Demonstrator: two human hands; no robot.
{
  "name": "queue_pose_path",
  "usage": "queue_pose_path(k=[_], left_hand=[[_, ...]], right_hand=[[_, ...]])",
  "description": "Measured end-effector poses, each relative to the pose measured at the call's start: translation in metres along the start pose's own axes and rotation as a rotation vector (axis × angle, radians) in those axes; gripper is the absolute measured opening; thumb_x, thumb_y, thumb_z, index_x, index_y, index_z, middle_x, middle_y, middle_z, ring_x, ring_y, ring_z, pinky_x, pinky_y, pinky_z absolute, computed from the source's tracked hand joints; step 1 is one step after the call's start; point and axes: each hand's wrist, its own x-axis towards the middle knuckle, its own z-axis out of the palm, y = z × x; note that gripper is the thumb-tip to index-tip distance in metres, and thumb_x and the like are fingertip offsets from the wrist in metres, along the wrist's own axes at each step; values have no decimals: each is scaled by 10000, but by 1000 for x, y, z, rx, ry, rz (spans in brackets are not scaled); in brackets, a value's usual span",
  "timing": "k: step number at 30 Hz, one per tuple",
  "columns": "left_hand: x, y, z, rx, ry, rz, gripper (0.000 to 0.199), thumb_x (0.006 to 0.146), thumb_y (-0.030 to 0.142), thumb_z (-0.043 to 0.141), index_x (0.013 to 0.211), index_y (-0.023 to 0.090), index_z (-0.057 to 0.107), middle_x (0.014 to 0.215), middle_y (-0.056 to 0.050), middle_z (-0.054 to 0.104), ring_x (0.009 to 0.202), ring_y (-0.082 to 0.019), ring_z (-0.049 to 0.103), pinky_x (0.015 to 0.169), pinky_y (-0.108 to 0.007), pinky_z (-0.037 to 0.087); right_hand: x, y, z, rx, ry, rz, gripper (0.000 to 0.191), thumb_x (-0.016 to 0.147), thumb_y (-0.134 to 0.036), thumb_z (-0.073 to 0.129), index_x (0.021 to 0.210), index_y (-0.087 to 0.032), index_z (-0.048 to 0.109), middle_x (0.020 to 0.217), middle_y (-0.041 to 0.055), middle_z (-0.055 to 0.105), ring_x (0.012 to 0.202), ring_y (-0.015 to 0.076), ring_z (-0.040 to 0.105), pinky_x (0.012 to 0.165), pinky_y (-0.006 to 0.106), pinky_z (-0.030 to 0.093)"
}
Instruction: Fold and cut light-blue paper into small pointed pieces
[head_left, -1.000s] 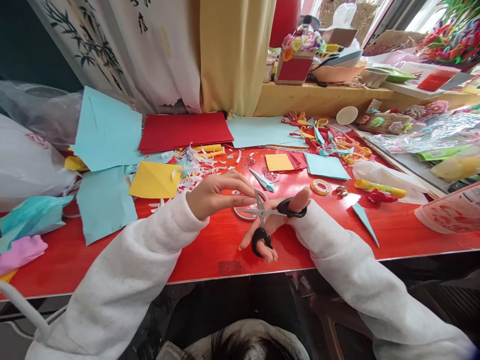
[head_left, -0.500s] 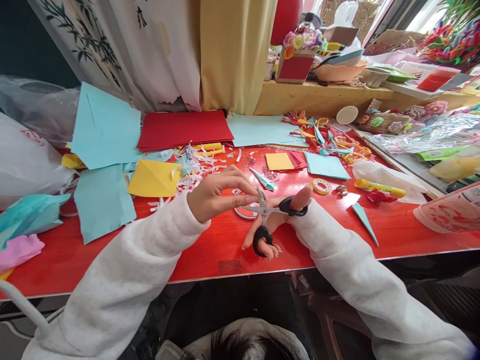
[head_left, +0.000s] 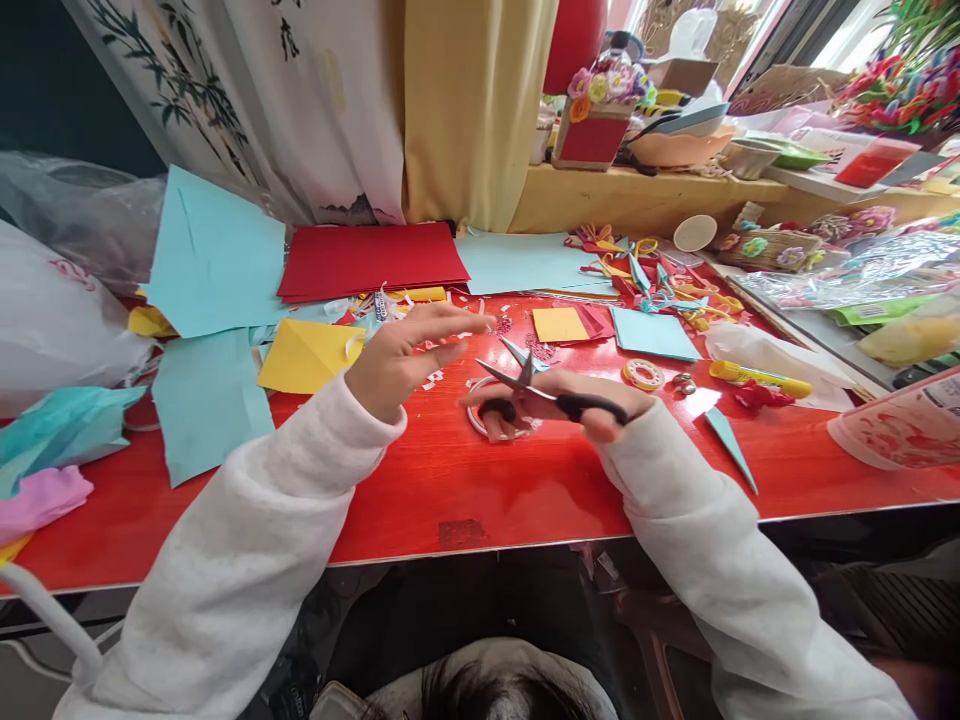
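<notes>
My left hand (head_left: pixel 401 360) hovers over the table with its thumb and fingers stretched apart, and nothing shows between them. To its right, my right hand (head_left: pixel 570 385) grips a pair of scissors (head_left: pixel 525 380) by their black handles. The metal blades are spread and point up and to the left, toward my left fingertips but apart from them. Below the scissors lies a white ring-shaped roll (head_left: pixel 475 418), partly hidden by my right hand. A folded light-blue paper cone (head_left: pixel 516 350) rests just behind the blades.
A yellow sheet (head_left: pixel 307 357) and light-blue paper (head_left: pixel 214 410) lie left; red paper (head_left: pixel 375 262) is at the back. Right are blue squares (head_left: pixel 654 332), a tape roll (head_left: pixel 643 374), a yellow glue stick (head_left: pixel 759 377), another blue cone (head_left: pixel 731 450) and a pink tub (head_left: pixel 896 420).
My left hand has drawn back left and up from the blades, its fingers parting. My right hand has turned and lifted slightly with the scissors, which now point up and left.
</notes>
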Motion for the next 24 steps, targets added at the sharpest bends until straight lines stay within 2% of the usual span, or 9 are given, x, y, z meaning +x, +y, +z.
queue_pose_path(k=[3, 6, 9, 12, 14, 19, 24], left_hand=[[0, 0, -10, 84, 117, -83, 245, 784, 275, 549, 1011, 229, 628, 1056, -38, 605, 1005, -178, 515, 862, -316, 402], [-1, 2, -15, 125, 182, -152, 222, 779, 328, 549, 952, 217, 635, 1020, -38, 614, 973, -171, 528, 819, -292, 416], [-1, 2, -14, 140, 213, -208, 227, 734, 409, 582, 785, 193, 633, 847, -31, 630, 811, -148, 556, 722, -270, 433], [-1, -1, -11, 146, 195, -240, 275, 691, 444, 614, 656, 172, 590, 668, -9, 590, 655, -122, 527, 617, -252, 420], [-1, -5, -11, 129, 165, -247, 278, 700, 436, 608, 628, 168, 585, 625, -5, 576, 613, -114, 507, 591, -248, 412], [-2, -12, -15, 109, 202, -267, 221, 702, 401, 614, 681, 183, 644, 691, -22, 633, 688, -145, 568, 673, -282, 453], [-3, -19, -22, 213, 239, -302, 222, 689, 385, 623, 814, 205, 655, 821, -24, 667, 783, -166, 595, 726, -283, 458]], right_hand=[[0, -13, 4, -655, 410, 192, 831, 659, -633, 526, 1311, -157, 331, 1075, 104, 487, 977, 238, 448, 849, 383, 345], [5, -9, 4, -1202, 806, 334, 789, 691, -439, 576, 1347, -130, 263, 1118, 141, 446, 1020, 280, 393, 872, 435, 316], [10, 1, 2, -1522, 1000, 383, 744, 705, -324, 544, 1348, -89, 253, 1083, 154, 443, 1003, 301, 366, 863, 459, 298], [12, 5, 2, -1629, 1063, 408, 725, 719, -260, 498, 1362, -94, 207, 1058, 144, 427, 993, 298, 356, 842, 454, 296], [12, 4, 3, -1654, 1069, 424, 718, 723, -237, 476, 1366, -89, 190, 1057, 142, 416, 991, 295, 352, 834, 446, 294], [12, 6, 3, -1676, 1057, 433, 695, 722, -231, 460, 1354, -81, 214, 1055, 139, 416, 975, 278, 350, 833, 433, 285], [11, 11, 0, -1666, 1051, 421, 691, 714, -242, 468, 1347, -99, 229, 1042, 136, 426, 957, 271, 345, 836, 434, 270]])
